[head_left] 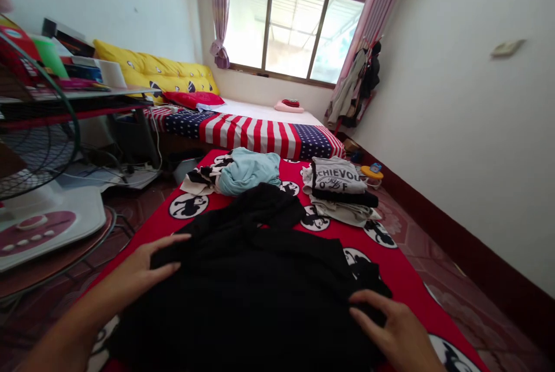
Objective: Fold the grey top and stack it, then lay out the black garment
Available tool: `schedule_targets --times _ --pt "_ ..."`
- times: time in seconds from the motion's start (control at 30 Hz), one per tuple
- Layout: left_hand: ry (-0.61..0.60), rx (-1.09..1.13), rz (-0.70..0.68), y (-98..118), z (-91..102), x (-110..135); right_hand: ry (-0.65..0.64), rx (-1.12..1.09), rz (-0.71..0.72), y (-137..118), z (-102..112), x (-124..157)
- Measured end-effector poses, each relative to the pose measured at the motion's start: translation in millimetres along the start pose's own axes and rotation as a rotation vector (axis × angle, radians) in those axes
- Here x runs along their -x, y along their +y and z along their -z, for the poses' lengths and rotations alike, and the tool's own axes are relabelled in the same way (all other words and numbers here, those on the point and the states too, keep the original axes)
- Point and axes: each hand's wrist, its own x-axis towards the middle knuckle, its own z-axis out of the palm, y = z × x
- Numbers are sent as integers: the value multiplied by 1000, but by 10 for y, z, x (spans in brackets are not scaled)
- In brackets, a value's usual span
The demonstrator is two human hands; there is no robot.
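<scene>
Fan (73,216): a white base at the far left, just beside the bench.
Bench (125,92): crowded with small goods, well apart from the black garment.
Left grip (145,262): at the left edge of the black garment, forefinger and thumb spread with cloth between; whether hidden fingers are clasping it, I cannot tell.
Patterned cloth (202,178): crumpled, touching the blue garment.
Blue garment (254,168): bunched on the red sheet (410,282), beyond the black garment.
Black garment (260,297): spread loosely across the near part of the red sheet, between both hands, its far end rumpled. Collar and hem are lost in the dark.
Feel: likely light, soft and limp, not fragile; it should crease easily and sag between holds.
Hold: best by opposite side edges, thumb above and fingers beneath, pulling evenly outward to flatten it.
Pile (340,178): folded clothes, a grey lettered one on top, right of the blue garment.
Right grip (392,323): at the black garment's right edge, thumb and forefinger slightly parted around cloth; whether it is pinched, I cannot tell.
</scene>
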Motion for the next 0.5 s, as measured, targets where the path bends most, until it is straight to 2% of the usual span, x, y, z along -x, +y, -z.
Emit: schedule_targets --times 0.07,0.1,0.17,0.23,0.3,0.4,0.43,0.5 --pt "-217 -150 14 -148 134 70 -183 72 -4 16 15 95" --pt "-271 -237 25 -203 181 96 -234 93 -2 19 26 111" --pt "-256 -380 20 -229 224 114 -220 94 12 -7 57 74" --pt "-154 -441 -34 -113 166 76 -110 59 28 -85 78 -60" --pt "-89 -427 -131 116 -15 -24 0 -8 73 -210 42 -280" --pt "-137 -380 -304 461 -471 -287 54 -86 154 -422 -179 -675" --pt "-124 -386 -341 529 -640 -401 57 -89 160 -485 -291 -794" --pt "-27 -447 -320 561 -947 -647 58 -43 144 -583 -534 -966"
